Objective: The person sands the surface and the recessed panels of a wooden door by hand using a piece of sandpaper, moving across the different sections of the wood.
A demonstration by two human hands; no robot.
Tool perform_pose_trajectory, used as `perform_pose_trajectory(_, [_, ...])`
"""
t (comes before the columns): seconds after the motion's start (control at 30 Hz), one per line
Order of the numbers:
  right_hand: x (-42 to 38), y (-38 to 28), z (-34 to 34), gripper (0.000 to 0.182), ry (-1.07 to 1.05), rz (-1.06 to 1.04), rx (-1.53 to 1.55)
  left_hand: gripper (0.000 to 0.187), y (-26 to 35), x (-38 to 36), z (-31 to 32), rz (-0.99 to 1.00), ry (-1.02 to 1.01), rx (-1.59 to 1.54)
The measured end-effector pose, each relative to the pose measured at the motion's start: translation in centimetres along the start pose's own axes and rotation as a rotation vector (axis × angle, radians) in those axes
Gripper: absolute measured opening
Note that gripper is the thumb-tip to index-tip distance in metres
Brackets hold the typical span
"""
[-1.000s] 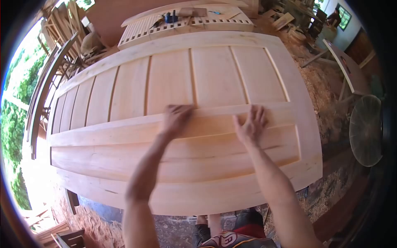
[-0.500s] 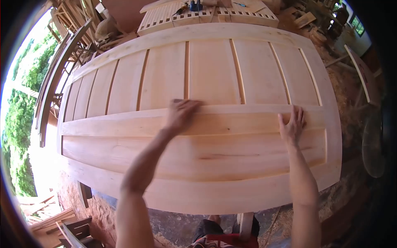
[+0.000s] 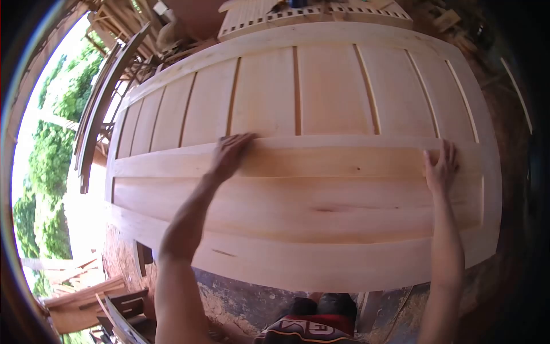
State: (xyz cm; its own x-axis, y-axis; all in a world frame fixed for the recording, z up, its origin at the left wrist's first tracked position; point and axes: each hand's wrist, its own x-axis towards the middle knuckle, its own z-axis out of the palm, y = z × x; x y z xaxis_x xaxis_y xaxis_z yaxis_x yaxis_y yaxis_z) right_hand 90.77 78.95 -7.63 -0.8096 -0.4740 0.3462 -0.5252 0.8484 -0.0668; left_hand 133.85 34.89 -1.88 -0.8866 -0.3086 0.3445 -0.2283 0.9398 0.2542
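Observation:
A large pale wooden panel door [image 3: 338, 155] lies flat in front of me, with a frame, several narrow recessed panels and one long panel on the near side. My left hand [image 3: 230, 156] presses on the middle rail [image 3: 309, 157], at the edge of the narrow panels. Its fingers are together and slightly blurred, and whatever may be under them is hidden. Farther right on the same rail, my right hand [image 3: 441, 169] rests with its fingers spread and holds nothing.
Behind the door stands a slatted wooden piece [image 3: 321, 20] with a dark blue object on it. Long boards [image 3: 109, 109] lean at the left, by an opening onto greenery. Wood scraps [image 3: 86, 298] lie lower left.
My left hand has slid left along the middle rail. My right hand stays at nearly the same spot on the door. The whole view has shifted, so the door appears farther right.

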Motion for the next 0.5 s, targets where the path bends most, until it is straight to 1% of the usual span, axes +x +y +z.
perform_pose_trajectory(0.03, [-0.1,-0.3,-0.4,0.074,-0.016,0.015,-0.024,0.036,2.4,1.4,2.3,0.008,-0.001,-0.138])
perform_pose_trajectory(0.07, [-0.5,-0.3,-0.3,0.074,-0.030,0.050,-0.053,0.035,5.2,3.5,4.8,0.080,0.023,-0.081])
perform_pose_trajectory(0.1, [-0.9,0.0,0.1,0.074,-0.024,0.041,-0.029,0.033,8.2,5.8,7.5,0.114,0.061,-0.118])
perform_pose_trajectory(0.13, [-1.0,0.9,0.5,0.073,-0.019,0.025,-0.018,0.034,11.4,8.0,8.2,0.083,0.004,-0.194])
perform_pose_trajectory(0.2, [-0.5,3.1,2.1,0.072,0.006,-0.051,-0.013,0.032,12.5,8.5,7.4,0.095,0.020,-0.331])
perform_pose_trajectory(0.23, [-0.3,4.5,3.5,0.072,0.030,-0.092,-0.019,0.032,10.6,7.0,6.8,0.080,0.029,-0.292])
perform_pose_trajectory(0.27, [0.1,5.4,4.6,0.071,0.067,-0.114,-0.021,0.031,7.0,5.2,5.9,0.087,0.038,-0.247])
perform_pose_trajectory(0.3, [0.3,6.1,5.2,0.072,0.054,-0.105,0.006,0.030,3.6,3.3,4.2,0.091,0.043,-0.205])
perform_pose_trajectory(0.33, [0.3,6.6,5.6,0.073,0.037,-0.099,0.032,0.028,0.2,0.8,0.6,0.039,0.018,-0.257])
perform_pose_trajectory(0.37, [0.4,6.2,5.6,0.073,0.020,-0.091,0.054,0.027,-4.2,-2.6,-2.9,-0.063,-0.002,-0.089])
perform_pose_trajectory(0.4, [0.1,3.6,6.3,0.074,0.014,-0.013,0.026,0.028,-9.6,-6.2,-5.9,-0.116,0.038,-0.044])
perform_pose_trajectory(0.43, [-1.3,-0.7,7.1,0.075,0.010,0.069,-0.005,0.018,-15.0,-9.1,-7.4,-0.086,0.123,0.050])
perform_pose_trajectory(0.47, [-2.7,-5.5,6.4,0.076,0.009,0.155,-0.039,0.020,-15.1,-8.9,-7.6,-0.107,0.065,0.032])
perform_pose_trajectory(0.5, [-3.9,-15.2,0.6,0.078,-0.179,0.159,-0.087,0.023,-14.3,-8.4,-7.8,-0.129,0.009,0.015])
